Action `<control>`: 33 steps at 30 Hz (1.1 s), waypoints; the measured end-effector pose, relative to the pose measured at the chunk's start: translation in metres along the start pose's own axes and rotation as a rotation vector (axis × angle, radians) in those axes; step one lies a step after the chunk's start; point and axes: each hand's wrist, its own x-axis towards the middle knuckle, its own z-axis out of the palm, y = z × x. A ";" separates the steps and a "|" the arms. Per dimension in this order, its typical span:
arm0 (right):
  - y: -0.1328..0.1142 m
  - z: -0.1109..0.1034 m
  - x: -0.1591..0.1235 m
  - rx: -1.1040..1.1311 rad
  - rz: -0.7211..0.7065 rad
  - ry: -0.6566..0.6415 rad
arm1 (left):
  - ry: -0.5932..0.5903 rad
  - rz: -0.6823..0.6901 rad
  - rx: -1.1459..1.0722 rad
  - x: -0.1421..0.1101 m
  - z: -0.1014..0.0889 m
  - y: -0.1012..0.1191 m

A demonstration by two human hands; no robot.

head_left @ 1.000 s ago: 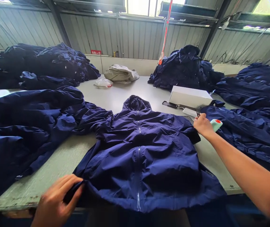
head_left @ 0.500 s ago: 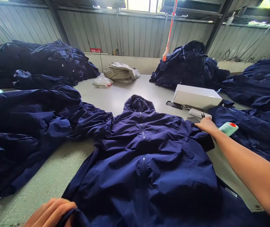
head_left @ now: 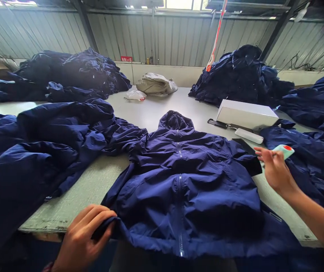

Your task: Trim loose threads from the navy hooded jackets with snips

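jacket (head_left: 201,200), navy and hooded, lies front up on a table (head_left: 76,189), its hood (head_left: 175,121) pointing to the far edge and its hem (head_left: 213,249) spilling past the near one. with that overhang, a hard downward pull could slide the whole garment off the near edge; one-sided tension at the hem's left corner could also skew the front and crease it. cloth on its left runs into heaped garments (head_left: 62,124) with no clear boundary, so a drag might bring neighbouring pieces along. right of the jacket, back from the near edge, a careless sweep could send the pale green roll (head_left: 286,151) off, since it looks round and loose. the left hand (head_left: 88,232), at the near edge, has its fingers bent and pressed together, pinching the hem's left corner against the thumb. the right hand (head_left: 280,173) hangs near the right cuff (head_left: 253,166) and a flat dark object (head_left: 241,146), fingers half curled and slightly apart; nothing shows between them, and whether they touch the roll cannot be told.
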 end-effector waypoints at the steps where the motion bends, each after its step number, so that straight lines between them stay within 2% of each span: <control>1: 0.000 -0.008 -0.033 0.078 -0.064 -0.027 | -0.019 0.007 0.008 -0.002 -0.004 0.000; 2: 0.002 -0.015 -0.067 0.223 -0.158 -0.048 | -0.038 0.013 0.019 -0.003 -0.008 0.000; 3: 0.005 -0.020 -0.098 0.278 -0.232 -0.104 | -0.060 0.021 0.033 -0.005 -0.011 -0.001; 5: 0.014 -0.025 -0.151 0.233 -0.311 -0.227 | -0.118 0.036 0.066 -0.007 -0.015 -0.003; 7: 0.022 -0.023 -0.181 0.168 -0.382 -0.334 | -0.187 0.027 0.098 -0.005 -0.014 -0.007; 8: 0.025 -0.020 -0.186 0.136 -0.416 -0.362 | -0.218 0.014 0.111 -0.001 -0.012 -0.009; 11: 0.026 -0.003 -0.167 0.056 -0.468 -0.339 | -0.302 -0.032 0.142 0.016 0.003 -0.017; 18: 0.014 0.048 -0.052 0.003 -0.380 -0.271 | -0.404 -0.092 0.138 0.089 0.042 -0.028; 22: 0.005 0.063 -0.013 0.012 -0.347 -0.297 | -0.427 -0.099 0.089 0.126 0.055 -0.039; 24: 0.003 0.062 -0.006 0.022 -0.320 -0.314 | -0.431 -0.117 0.064 0.133 0.055 -0.046; 26: 0.005 0.053 -0.011 0.036 -0.290 -0.322 | -0.423 -0.130 0.029 0.130 0.049 -0.051; 29: 0.018 0.028 -0.035 0.092 -0.277 -0.294 | -0.327 -0.100 -0.024 0.106 0.029 -0.053; 33: 0.041 -0.006 -0.068 0.144 -0.438 -0.277 | -0.233 -0.061 0.014 0.067 0.007 -0.049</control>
